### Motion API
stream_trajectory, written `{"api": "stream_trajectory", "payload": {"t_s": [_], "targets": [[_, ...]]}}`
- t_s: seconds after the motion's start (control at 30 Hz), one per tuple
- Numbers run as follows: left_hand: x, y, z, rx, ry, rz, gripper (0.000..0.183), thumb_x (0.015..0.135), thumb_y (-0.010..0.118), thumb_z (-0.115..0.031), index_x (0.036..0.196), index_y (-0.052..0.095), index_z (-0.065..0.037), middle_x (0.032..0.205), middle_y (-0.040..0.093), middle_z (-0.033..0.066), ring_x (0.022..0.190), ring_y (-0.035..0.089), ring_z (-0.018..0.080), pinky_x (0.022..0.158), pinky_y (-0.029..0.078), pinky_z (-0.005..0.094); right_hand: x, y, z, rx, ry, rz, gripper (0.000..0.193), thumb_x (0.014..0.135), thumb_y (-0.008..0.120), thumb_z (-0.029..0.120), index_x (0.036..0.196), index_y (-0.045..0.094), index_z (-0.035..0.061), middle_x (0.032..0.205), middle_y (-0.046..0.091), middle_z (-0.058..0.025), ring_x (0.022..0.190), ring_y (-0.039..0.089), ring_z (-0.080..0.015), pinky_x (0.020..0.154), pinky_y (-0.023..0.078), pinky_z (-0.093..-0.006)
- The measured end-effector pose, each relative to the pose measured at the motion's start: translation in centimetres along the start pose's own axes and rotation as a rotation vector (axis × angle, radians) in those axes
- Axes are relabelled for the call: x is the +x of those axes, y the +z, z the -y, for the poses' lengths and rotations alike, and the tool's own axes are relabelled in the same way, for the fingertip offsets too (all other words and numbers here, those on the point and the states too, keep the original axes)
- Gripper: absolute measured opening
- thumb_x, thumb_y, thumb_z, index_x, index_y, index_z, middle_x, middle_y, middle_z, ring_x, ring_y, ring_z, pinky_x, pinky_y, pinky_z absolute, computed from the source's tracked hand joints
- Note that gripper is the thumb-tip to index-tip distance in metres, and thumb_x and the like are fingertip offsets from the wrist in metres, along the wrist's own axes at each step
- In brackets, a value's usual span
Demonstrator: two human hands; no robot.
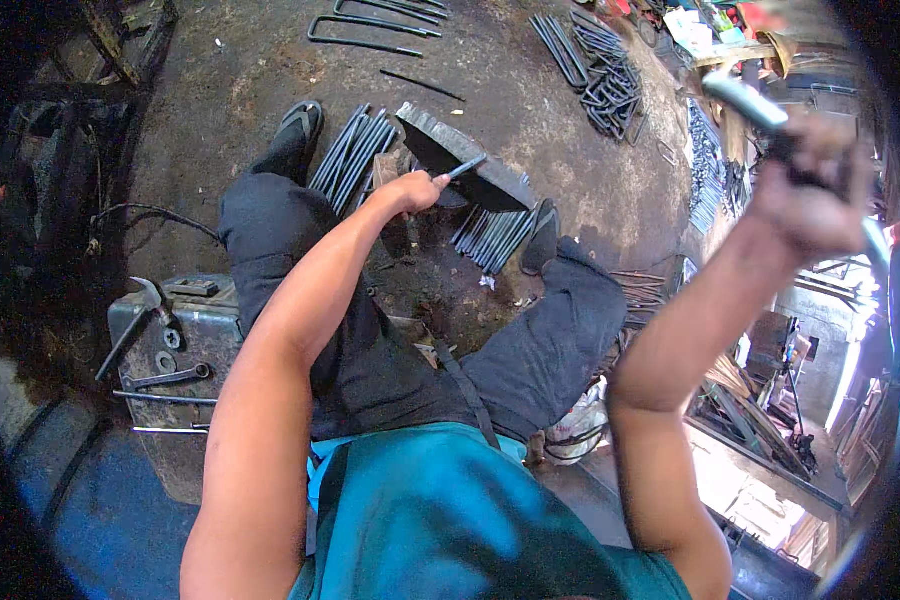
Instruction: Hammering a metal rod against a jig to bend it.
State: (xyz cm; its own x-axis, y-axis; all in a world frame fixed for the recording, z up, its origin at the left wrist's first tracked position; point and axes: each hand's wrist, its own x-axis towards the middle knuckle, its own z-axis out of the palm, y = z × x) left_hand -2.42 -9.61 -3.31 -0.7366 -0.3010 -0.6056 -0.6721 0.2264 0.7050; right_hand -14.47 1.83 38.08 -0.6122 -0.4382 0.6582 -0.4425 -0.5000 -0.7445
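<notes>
My left hand [417, 192] is closed around a short metal rod [468, 166]. The rod's free end rests on or just above a thick steel block [450, 145] standing between my feet. Raised high at the right, my right hand [810, 190] grips a hammer [746, 100], blurred by motion. Beside the block's left end lies a bundle of straight metal rods [355, 155]. Another bundle of rods [492, 240] sits near my right foot, partly under the block's edge.
Large U-shaped rods [370, 38] and a single rod [422, 84] lie on the floor ahead. A heap of bent rods [610, 80] is farther right. On my left, a metal box [175, 420] carries another hammer [142, 318] and a wrench [167, 378].
</notes>
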Motion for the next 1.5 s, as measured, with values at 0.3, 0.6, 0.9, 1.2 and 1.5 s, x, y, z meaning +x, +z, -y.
{"api": "stream_trajectory", "payload": {"t_s": [0.3,0.6,0.9,1.2,1.5], "targets": [[0.1,-1.4,0.4,-0.640,-0.023,-0.272,0.061,0.093,0.046,-0.048,0.090,0.060,0.011,0.071,0.063,0.0185,0.064,0.063,0.0307,0.058,0.049,0.0443,-27.5,-9.8,-20.6,-1.234,0.685,0.295,0.028,0.074,0.071,0.017,0.091,0.062,-0.0028,0.077,0.064,-0.0214,0.076,0.064,-0.0335,0.071,0.048,-0.0400],[-2.3,-0.6,-1.0,-0.038,0.198,-0.290,0.074,0.088,0.046,-0.061,0.092,0.063,0.010,0.089,0.064,0.0294,0.089,0.064,0.0381,0.079,0.047,0.0450,-16.1,-7.8,-12.5,-1.102,0.624,0.216,0.033,0.068,0.075,0.014,0.095,0.064,-0.0014,0.077,0.065,-0.0182,0.070,0.063,-0.0268,0.069,0.048,-0.0420],[-0.6,-0.1,-0.4,0.095,0.011,-0.079,0.067,0.094,0.042,-0.051,0.105,0.060,0.012,0.111,0.058,0.0335,0.108,0.056,0.0439,0.091,0.044,0.0469,-2.1,-0.9,-1.3,-0.065,0.310,0.008,0.017,0.095,0.052,0.018,0.080,0.051,0.0102,0.054,0.032,0.0018,0.049,0.037,-0.0127,0.057,0.036,-0.0283],[0.3,0.5,-0.2,0.097,0.044,0.016,0.063,0.093,0.043,-0.051,0.103,0.063,0.008,0.107,0.061,0.0301,0.103,0.059,0.0419,0.088,0.046,0.0453,-22.5,-7.3,-19.8,-1.090,0.830,0.239,0.042,0.078,0.072,0.034,0.089,0.062,-0.0047,0.083,0.065,-0.0265,0.087,0.064,-0.0404,0.079,0.048,-0.0453],[-2.1,-1.7,0.5,0.181,0.107,-0.033,0.062,0.087,0.054,-0.052,0.099,0.065,0.008,0.103,0.062,0.0306,0.102,0.060,0.0406,0.088,0.046,0.0454,-19.9,-8.0,-17.5,-0.783,1.014,-0.029,0.017,0.075,0.074,0.012,0.073,0.061,0.0012,0.062,0.058,-0.0047,0.053,0.053,-0.0125,0.050,0.040,-0.0323]]}}
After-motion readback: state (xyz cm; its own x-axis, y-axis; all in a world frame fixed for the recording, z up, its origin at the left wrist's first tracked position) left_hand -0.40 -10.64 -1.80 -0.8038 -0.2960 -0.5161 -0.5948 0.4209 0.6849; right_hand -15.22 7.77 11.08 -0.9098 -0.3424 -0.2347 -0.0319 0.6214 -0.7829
